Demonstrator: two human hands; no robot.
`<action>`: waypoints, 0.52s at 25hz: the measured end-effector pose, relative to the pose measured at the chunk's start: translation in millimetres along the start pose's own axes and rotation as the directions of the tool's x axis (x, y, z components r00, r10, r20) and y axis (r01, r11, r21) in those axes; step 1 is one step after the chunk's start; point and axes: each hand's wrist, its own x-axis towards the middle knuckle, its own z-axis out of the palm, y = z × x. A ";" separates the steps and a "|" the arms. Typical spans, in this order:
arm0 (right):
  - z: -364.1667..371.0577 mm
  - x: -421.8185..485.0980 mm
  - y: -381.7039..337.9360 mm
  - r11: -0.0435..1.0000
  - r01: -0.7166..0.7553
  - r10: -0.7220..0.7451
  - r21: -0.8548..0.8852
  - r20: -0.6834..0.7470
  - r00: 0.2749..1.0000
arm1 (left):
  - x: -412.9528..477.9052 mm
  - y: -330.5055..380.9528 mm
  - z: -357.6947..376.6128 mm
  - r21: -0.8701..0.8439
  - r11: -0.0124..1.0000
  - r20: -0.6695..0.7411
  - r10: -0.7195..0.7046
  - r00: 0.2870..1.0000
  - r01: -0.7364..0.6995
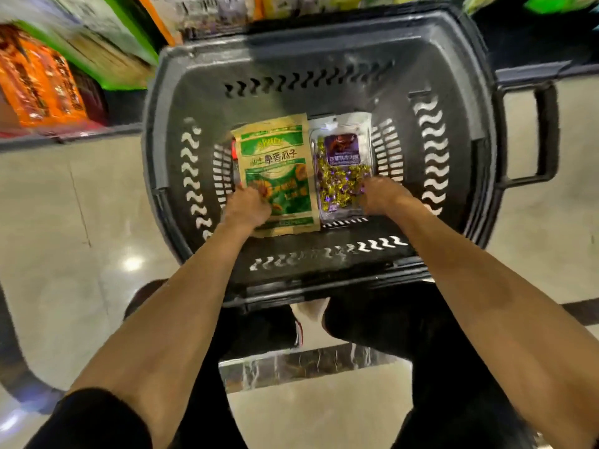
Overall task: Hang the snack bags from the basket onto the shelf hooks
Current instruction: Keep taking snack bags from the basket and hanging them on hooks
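A dark plastic basket (324, 59) stands on the floor in front of me. Two snack bags lie flat on its bottom, side by side. The left one is a green and tan sunflower seed bag (278, 163). The right one is a clear bag of purple and gold wrapped candies (340, 166). My left hand (248, 205) rests on the lower left corner of the seed bag, fingers curled on it. My right hand (381, 194) touches the lower right edge of the candy bag. Whether either bag is lifted cannot be told. The shelf hooks are not visible.
Store shelves (64, 79) with orange and green packages run along the upper left, blurred. The basket's side handle (547, 134) sticks out to the right. Shiny tiled floor (81, 222) surrounds the basket. My dark-trousered legs and a shoe (308, 312) are below it.
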 end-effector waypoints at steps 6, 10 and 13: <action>19.9 82.6 13.5 0.932 -0.215 0.237 0.293 -0.042 0.971 | 75.7 -21.0 35.7 -0.498 0.847 0.025 -0.201 0.979 0.187; 33.7 95.6 23.6 0.877 -0.213 0.289 0.431 -0.118 0.950 | 85.4 -27.9 46.7 -0.600 0.775 0.026 -0.227 0.974 0.197; 34.1 90.5 30.6 0.782 -0.175 0.326 0.598 -0.153 0.933 | 89.9 -35.2 50.3 -0.661 0.710 0.010 -0.319 0.948 0.245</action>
